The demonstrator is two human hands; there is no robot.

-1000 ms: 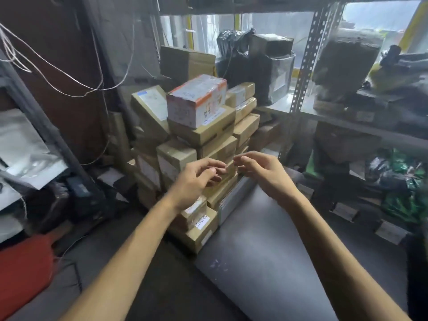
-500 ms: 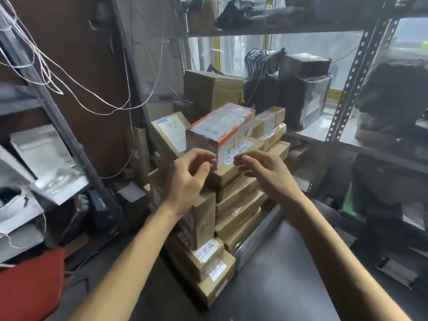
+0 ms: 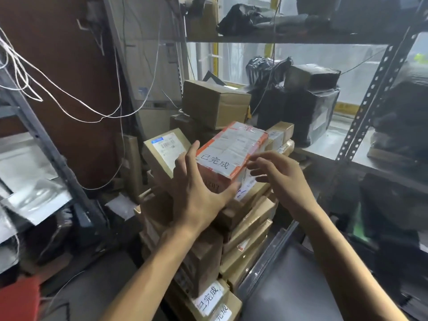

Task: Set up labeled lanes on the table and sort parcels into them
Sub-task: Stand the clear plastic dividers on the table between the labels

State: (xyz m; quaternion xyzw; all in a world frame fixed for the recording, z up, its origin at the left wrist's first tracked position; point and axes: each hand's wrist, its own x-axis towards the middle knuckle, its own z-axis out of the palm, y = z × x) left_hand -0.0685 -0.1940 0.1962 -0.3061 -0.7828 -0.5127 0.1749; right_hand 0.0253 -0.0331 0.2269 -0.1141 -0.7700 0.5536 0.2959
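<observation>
A white parcel with orange edges [image 3: 234,147] lies on top of a tall stack of brown cardboard parcels [image 3: 250,228]; a white label with printed characters sits on its near end. My left hand [image 3: 196,198] spans that near end, with its fingers up the left side and its thumb across the front face. My right hand [image 3: 278,179] hovers just right of the parcel's near corner, fingers spread and holding nothing. Lower parcels in the stack carry similar white labels [image 3: 208,297].
A dark table [image 3: 289,286] lies at the lower right beside the stack. Behind it, a metal rack with a perforated upright [image 3: 370,93] holds black-wrapped parcels [image 3: 301,107]. A large brown box [image 3: 215,103] stands behind the stack. Loose wires [image 3: 69,100] hang at the left.
Both hands have risen from the middle of the stack to the top parcel. My left hand has spread and closed around its near end, and my right hand has opened beside it.
</observation>
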